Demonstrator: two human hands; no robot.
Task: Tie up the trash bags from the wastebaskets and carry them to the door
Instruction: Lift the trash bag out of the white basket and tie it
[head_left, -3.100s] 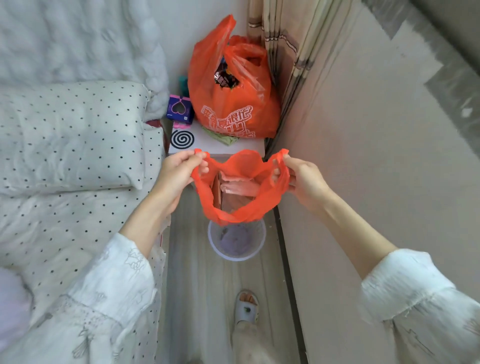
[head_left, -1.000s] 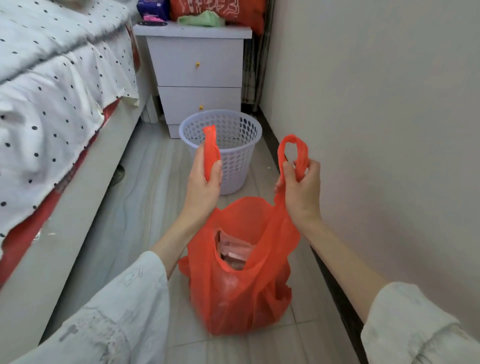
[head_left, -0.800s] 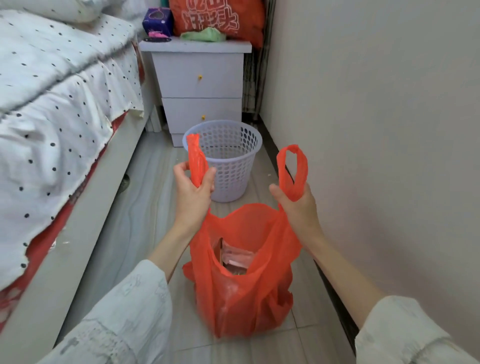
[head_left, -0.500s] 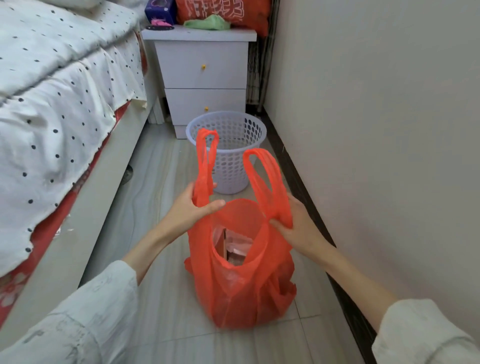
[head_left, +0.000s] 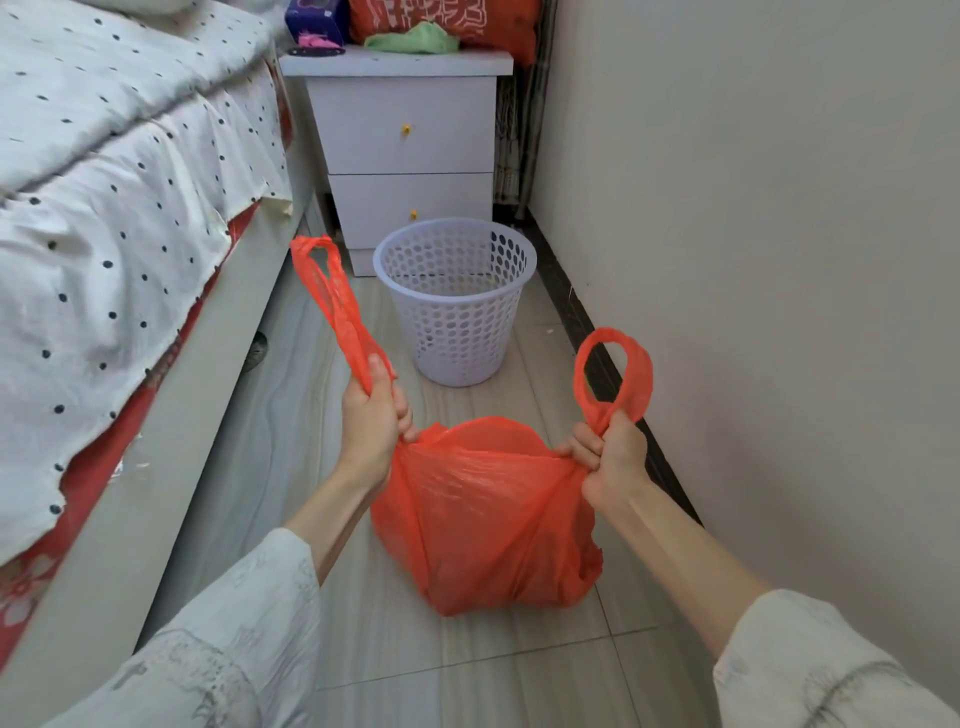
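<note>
An orange trash bag (head_left: 488, 519) sits on the tiled floor between my arms. Its mouth is pulled flat and closed, so the contents are hidden. My left hand (head_left: 371, 421) grips the left handle (head_left: 332, 301), whose loop stands up and to the left. My right hand (head_left: 613, 457) grips the right handle (head_left: 615, 371), whose loop rises above the fist. The handles are stretched apart sideways and are not crossed. Behind the bag stands a pale lilac perforated wastebasket (head_left: 457, 301) with no liner in it.
A bed (head_left: 104, 218) with a dotted cover runs along the left. A white nightstand (head_left: 405, 145) stands behind the wastebasket and carries another orange bag (head_left: 447, 21). A wall (head_left: 753, 260) closes the right side, leaving a narrow strip of floor (head_left: 291, 467).
The bag came out of the wastebasket and was set on the floor. My hands slid down the handles and pulled them apart, drawing the open mouth flat and closed.
</note>
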